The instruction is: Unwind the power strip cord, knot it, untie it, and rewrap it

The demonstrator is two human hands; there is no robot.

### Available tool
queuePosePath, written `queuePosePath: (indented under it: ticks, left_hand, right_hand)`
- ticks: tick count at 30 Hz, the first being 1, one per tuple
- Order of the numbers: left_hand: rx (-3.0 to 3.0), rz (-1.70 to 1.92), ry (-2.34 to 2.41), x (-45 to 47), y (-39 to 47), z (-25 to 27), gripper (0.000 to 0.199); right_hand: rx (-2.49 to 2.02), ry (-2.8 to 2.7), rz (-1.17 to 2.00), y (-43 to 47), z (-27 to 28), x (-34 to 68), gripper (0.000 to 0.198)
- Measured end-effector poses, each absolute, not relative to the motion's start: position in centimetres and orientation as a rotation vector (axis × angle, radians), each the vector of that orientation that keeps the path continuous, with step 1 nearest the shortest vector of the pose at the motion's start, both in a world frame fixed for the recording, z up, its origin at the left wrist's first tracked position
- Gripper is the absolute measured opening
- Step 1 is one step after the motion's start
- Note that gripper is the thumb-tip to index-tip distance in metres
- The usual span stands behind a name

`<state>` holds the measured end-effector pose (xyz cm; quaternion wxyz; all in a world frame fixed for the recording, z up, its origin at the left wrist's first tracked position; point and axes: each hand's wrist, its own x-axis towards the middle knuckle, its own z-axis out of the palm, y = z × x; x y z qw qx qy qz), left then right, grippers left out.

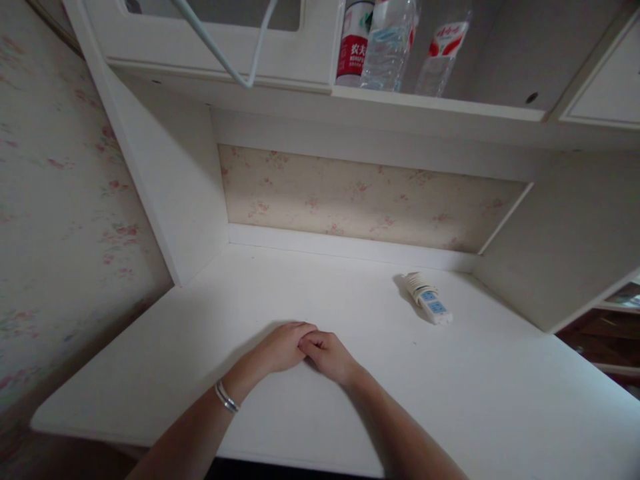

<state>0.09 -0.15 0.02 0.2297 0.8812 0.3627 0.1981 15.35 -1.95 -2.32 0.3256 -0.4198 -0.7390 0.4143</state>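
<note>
My left hand (289, 347), with silvery bangles (227, 397) on its wrist, rests on the white desk (320, 287). My right hand (331, 357) meets it there, and the two are clasped together at the fingers. The right hand's fingers are curled in, its thumb lying against the left hand. Part of the left fingers is hidden under the join. No object shows in either hand. Nearest to them, farther back on the right, lies a white power strip (436, 308) with blue socket faces and its cord (417, 287) wound round one end.
Overhead, a shelf (430, 107) holds a red-labelled bottle (354, 50) and two clear plastic bottles (387, 53) (443, 50). A pale bent tube or cable (245, 80) hangs down at the upper left. White side panels (170, 180) (565, 233) bound the desk; floral wallpaper covers the wall.
</note>
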Motion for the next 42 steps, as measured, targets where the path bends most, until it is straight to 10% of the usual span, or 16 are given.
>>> queuePosePath:
  ticks: [42]
  left_hand:
    - [2.447, 0.463, 1.020, 0.16, -0.18, 0.39, 0.036]
  right_hand:
    - [-1.122, -1.958, 1.108, -2.01, -1.79, 15.47, 0.035]
